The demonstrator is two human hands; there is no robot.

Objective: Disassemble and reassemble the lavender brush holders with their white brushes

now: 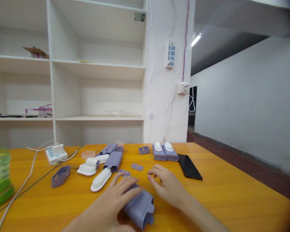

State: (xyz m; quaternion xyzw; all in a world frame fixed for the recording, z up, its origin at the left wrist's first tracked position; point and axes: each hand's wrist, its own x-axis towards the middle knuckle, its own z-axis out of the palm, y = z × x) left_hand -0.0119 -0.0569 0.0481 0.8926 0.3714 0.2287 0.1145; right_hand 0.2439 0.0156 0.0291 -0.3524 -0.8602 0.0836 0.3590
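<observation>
My left hand (pixel 112 201) lies over a hollow purple plastic housing (pixel 141 206), thumb and fingers around its sides; the near end, with tabs, points toward me at a slant. My right hand (pixel 170 187) hovers just right of the housing, fingers loosely curled and parted from the thumb, with nothing visible between them. Beyond my left fingertips is a small purple plate with cut-outs (pixel 125 173). A similar purple plate (pixel 137 167) lies farther back. Left of these, a white oval handle-like part (pixel 101 179) touches the end of another purple housing (pixel 114 160).
Two purple housings with white tops (pixel 159 152) stand at the back, beside a black phone (pixel 189 166). At left are a purple cap (pixel 61 176), white parts (pixel 87 169), a power strip (pixel 55 154) with cable, and a green bottle (pixel 0 177). Shelves (pixel 99 117) rise behind the table.
</observation>
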